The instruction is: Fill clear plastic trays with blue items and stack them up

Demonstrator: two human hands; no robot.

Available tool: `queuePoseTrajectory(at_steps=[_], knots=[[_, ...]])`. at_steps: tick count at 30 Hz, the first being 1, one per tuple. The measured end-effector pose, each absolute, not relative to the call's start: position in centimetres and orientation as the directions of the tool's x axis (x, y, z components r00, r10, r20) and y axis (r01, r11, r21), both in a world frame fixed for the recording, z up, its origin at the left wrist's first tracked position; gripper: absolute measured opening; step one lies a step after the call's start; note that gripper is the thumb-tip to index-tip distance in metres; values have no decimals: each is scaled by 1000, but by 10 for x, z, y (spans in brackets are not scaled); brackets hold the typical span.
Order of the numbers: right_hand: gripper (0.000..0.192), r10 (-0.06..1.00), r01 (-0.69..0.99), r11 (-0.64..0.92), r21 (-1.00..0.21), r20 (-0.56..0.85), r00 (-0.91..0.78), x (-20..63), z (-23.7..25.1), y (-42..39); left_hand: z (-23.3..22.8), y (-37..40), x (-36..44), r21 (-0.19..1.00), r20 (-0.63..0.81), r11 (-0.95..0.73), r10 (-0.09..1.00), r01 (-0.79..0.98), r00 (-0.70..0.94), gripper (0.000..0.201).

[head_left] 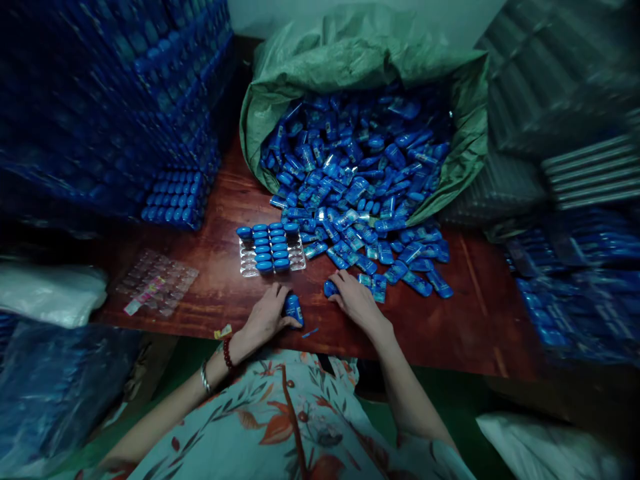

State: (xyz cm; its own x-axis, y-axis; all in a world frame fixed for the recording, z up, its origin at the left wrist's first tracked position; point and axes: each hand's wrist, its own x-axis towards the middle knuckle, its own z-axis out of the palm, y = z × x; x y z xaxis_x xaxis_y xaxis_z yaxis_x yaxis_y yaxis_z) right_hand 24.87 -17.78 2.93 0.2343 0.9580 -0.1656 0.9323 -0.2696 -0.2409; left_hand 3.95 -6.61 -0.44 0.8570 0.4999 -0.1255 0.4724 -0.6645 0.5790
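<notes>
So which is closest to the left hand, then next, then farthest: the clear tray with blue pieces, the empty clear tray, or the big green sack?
From the left hand:
1. Clear tray with blue pieces, just ahead of the fingers.
2. Empty clear tray, off to the left on the table.
3. Green sack, far back, spilling blue pieces.

left hand (265, 317) grips blue piece (293, 309), right hand (356, 300) on another (330, 288), near clear tray (271, 252).
</notes>
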Motion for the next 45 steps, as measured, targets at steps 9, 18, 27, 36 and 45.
queuePoseTrajectory(at_steps=[9, 18, 27, 36, 45], knots=[[30, 937, 672, -248, -697, 3, 349, 247, 27, -153, 8, -67, 16, 865, -107, -388, 473, 316, 875, 15], [22, 833, 675, -12, -738, 367, 415, 253, 4, -61, 32, 25, -14, 878, 246, -344, 921, 332, 302, 17], [30, 975, 867, -45, -496, 169, 147, 233, 21, -69, 23, 66, -4, 716, 325, -598, 742, 360, 586, 7], [33, 995, 969, -34, -244, 80, 55, 231, 31, -78, 22, 75, -5, 540, 257, -756, 566, 369, 783, 19], [34, 996, 997, 35, -69, 79, -29, 233, 32, -75, 38, 85, 5, 385, 189, -869, 405, 311, 895, 24]])
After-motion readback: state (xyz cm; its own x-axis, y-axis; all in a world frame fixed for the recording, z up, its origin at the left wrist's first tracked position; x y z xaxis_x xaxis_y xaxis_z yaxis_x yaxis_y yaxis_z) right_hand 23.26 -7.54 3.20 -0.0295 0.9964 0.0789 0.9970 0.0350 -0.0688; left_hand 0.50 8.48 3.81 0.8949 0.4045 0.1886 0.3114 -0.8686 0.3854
